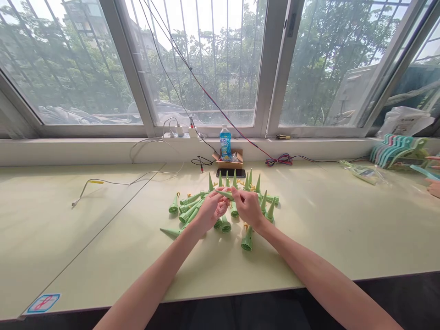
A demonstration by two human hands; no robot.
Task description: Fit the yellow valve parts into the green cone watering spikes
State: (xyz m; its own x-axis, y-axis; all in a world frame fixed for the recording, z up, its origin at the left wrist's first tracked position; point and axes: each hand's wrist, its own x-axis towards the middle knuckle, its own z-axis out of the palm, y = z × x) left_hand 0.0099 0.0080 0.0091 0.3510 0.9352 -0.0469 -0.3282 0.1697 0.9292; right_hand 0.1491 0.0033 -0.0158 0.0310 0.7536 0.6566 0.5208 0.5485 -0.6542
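Observation:
My left hand [212,208] and my right hand [248,207] meet over the table, both closed on one green plastic watering spike [224,194]. Its pointed end lies toward my left fingers, while my right hand covers its wider end. Around them are several more green spikes: some stand point up behind my hands, such as one spike [211,182], and others lie on their sides to the left, like another spike [170,232]. A loose spike [246,242] with its hollow end toward me lies below my right hand. Small yellow valve pieces [246,225] show among them.
Behind the spikes lie a black phone [231,173] and a small cardboard box [237,164] by a blue-labelled bottle [225,143]. Cables [279,159] run along the back. At the far right, another person's hand [433,187] is near green hangers [392,151]. Windows rise behind the table [330,229].

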